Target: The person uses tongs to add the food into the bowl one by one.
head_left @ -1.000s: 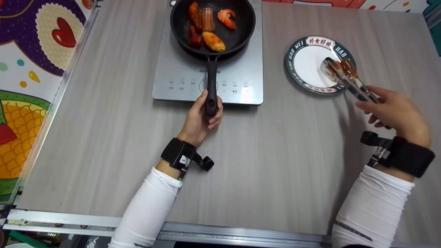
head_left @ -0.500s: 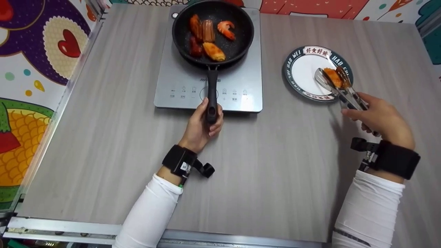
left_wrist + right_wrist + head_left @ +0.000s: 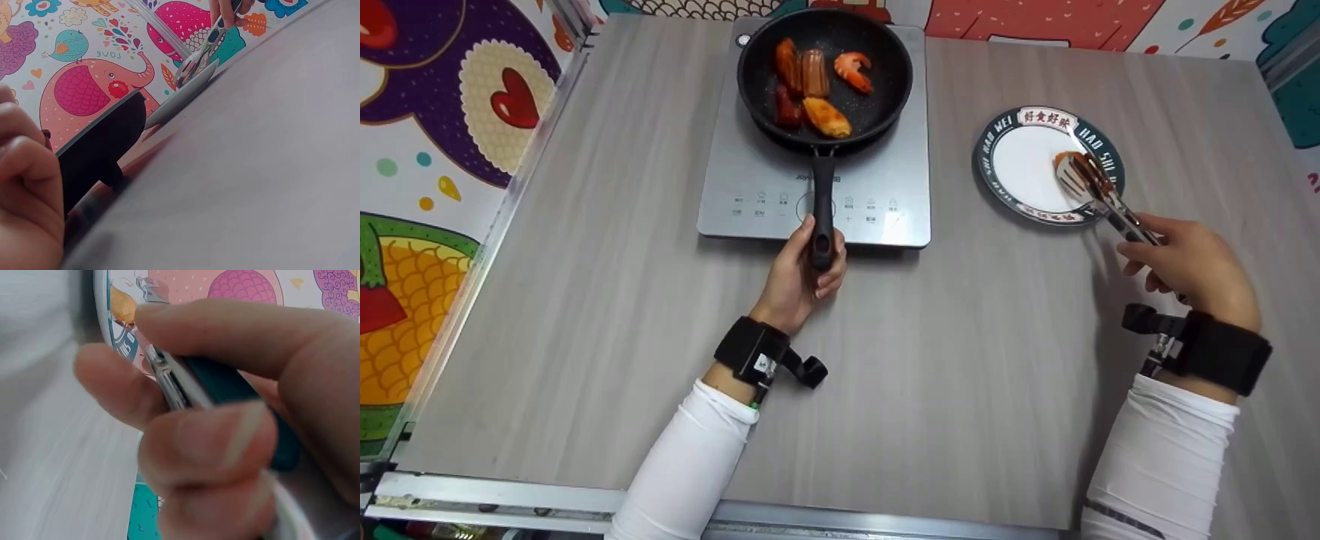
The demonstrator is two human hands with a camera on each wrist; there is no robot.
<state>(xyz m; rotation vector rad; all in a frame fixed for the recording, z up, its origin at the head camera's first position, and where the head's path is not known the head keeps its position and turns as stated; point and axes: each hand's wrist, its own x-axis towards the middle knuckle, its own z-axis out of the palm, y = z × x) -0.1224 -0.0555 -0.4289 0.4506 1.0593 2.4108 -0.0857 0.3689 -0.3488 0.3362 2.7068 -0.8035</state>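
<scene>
In the head view my left hand (image 3: 799, 281) grips the black handle of a frying pan (image 3: 881, 101). In the pan lie a curled shrimp (image 3: 851, 71), a yellow-orange food piece (image 3: 826, 118) and several brown-red pieces (image 3: 814, 73). At the right, my right hand (image 3: 1196, 259) holds metal tongs (image 3: 1117, 210), fingers and thumb around the arms. The tong ends reach over the right part of a white plate (image 3: 1020, 161) with a dark lettered rim. Beside them shows an orange-brown food piece (image 3: 1063, 158), partly hidden by the tongs; in the right wrist view that piece (image 3: 122, 305) is at the plate.
The pan stands on a silver induction cooker (image 3: 735, 172) with marked touch controls. Printed panels with cartoon pictures (image 3: 1035, 19) border the grey wood-look table (image 3: 960, 375) at the back and left. A metal rail (image 3: 885, 517) runs along the front edge.
The view has shifted, so everything sits lower in frame. My right hand has moved slightly left with the tongs, which have turned. My left hand stays on the pan's handle.
</scene>
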